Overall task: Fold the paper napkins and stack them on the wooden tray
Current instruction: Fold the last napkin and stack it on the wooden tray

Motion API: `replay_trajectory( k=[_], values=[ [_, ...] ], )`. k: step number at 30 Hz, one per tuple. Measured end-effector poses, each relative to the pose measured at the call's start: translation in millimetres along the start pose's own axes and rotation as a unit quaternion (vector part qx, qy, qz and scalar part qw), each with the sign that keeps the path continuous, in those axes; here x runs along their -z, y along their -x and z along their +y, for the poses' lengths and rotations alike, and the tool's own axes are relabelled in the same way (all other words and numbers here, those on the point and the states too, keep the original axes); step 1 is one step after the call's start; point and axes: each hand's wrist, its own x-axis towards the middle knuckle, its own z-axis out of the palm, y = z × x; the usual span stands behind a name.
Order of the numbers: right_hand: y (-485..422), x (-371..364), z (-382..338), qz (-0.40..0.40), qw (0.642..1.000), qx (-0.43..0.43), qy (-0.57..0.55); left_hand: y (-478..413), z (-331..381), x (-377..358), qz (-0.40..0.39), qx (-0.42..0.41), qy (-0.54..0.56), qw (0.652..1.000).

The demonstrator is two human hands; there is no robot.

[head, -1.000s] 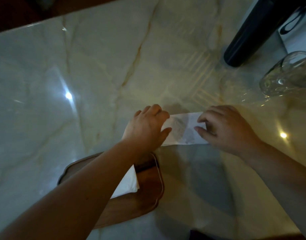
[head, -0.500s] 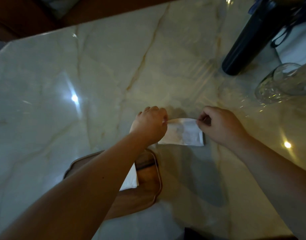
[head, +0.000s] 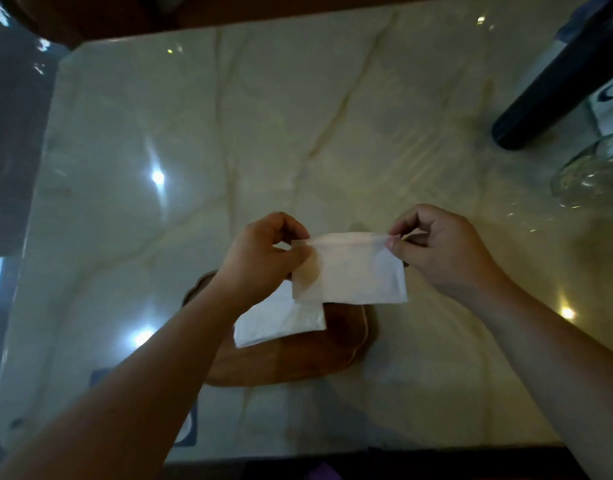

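My left hand (head: 260, 258) and right hand (head: 440, 251) pinch the folded napkin (head: 357, 271) by its top corners, so pulling hard could rip it.

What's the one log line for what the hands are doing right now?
left hand: pinching folded napkin | right hand: pinching it too | napkin: lifted above wooden tray | tray: napkin stack

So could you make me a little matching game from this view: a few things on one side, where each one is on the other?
Things:
1. held napkin
2. folded napkin
3. wooden tray
4. dark bottle

Places:
A. far right of the table
B. lying on the tray
C. pinched between both hands, off the table
D. on the marble, near the person

Pairs: 1-C, 2-B, 3-D, 4-A
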Motion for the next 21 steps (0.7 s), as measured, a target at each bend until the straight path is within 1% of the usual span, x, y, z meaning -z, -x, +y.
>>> replay_trajectory(
  k=[5, 10, 15, 21],
  values=[
    [10, -66, -10, -0.038, 0.999, -0.016, 0.023, 25, -47, 41, 0.043, 0.03, -0.035, 0.998],
    [11, -108, -9, -0.057, 0.995, -0.005, 0.081, 31, -81, 59, 0.045, 0.047, -0.075, 0.995],
    [13, -119, -7, -0.061, 0.991, 0.0, 0.123, 31, -98, 57, 0.018, 0.04, -0.1, 0.994],
    [11, -118, 2, -0.036, 0.99, 0.0, 0.133, 27, -102, 51, 0.004, 0.034, -0.098, 0.995]
  ],
)
